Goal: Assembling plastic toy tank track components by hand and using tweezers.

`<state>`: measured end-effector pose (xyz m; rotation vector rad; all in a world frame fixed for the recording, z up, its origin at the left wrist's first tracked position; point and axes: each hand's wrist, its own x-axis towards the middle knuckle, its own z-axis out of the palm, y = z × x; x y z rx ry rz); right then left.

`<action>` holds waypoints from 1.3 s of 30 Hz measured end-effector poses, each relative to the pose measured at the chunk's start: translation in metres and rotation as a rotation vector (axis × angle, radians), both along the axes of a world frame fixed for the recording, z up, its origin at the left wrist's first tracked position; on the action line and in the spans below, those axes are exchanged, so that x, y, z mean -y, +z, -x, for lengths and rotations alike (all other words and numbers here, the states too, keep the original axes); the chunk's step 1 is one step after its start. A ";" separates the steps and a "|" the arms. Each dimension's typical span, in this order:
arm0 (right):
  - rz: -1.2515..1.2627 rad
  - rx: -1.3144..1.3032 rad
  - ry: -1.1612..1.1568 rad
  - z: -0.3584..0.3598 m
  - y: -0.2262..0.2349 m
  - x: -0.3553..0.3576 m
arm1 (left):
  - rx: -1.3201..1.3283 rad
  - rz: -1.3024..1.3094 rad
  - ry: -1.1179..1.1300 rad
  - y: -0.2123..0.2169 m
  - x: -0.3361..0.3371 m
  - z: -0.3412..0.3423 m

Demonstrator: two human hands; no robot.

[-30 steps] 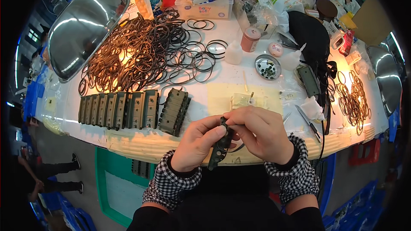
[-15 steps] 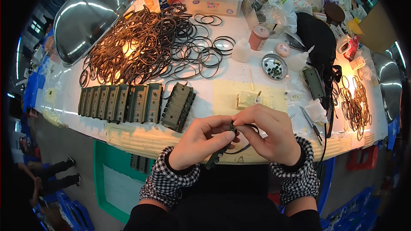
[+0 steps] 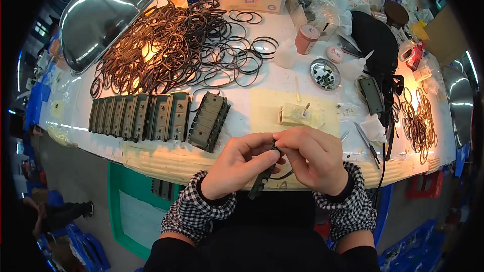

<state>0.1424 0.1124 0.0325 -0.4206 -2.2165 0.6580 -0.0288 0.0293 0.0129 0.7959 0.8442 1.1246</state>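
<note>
White worktable [image 3: 262, 78], crowded: a large heap of dark rubber rings [image 3: 171, 45] lies at its far left, a row of olive-green blocks [image 3: 138, 117] stands side by side near the front edge, with one more block [image 3: 208, 121] set askew just beside the row. Left hand [image 3: 237, 166] and right hand [image 3: 315, 158] meet over the table's front edge, fingertips pinched together on the top of a dark narrow strip [image 3: 262, 184] that hangs down between them; a thin black ring appears to be worked onto it, probably why both hands grip so near its end. A small metal dish [image 3: 325, 74] of tiny parts sits within reach. Compared with half a second earlier, the grip is unchanged and the hands sit slightly lower in view.
</note>
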 end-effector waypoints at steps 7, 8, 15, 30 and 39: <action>0.135 -0.042 0.010 -0.004 -0.001 0.000 | 0.038 0.020 0.012 -0.002 0.001 -0.003; 0.144 -0.046 0.010 -0.004 -0.002 0.001 | 0.044 0.016 0.002 -0.002 0.001 -0.003; 0.069 -0.043 0.005 -0.007 -0.003 0.002 | 0.088 0.051 -0.008 -0.002 0.002 -0.006; 0.177 0.020 0.041 -0.010 -0.003 0.000 | -0.091 -0.010 0.004 -0.008 0.000 -0.004; 0.045 0.115 0.091 -0.010 -0.005 -0.001 | -0.218 -0.002 -0.082 -0.012 0.001 0.001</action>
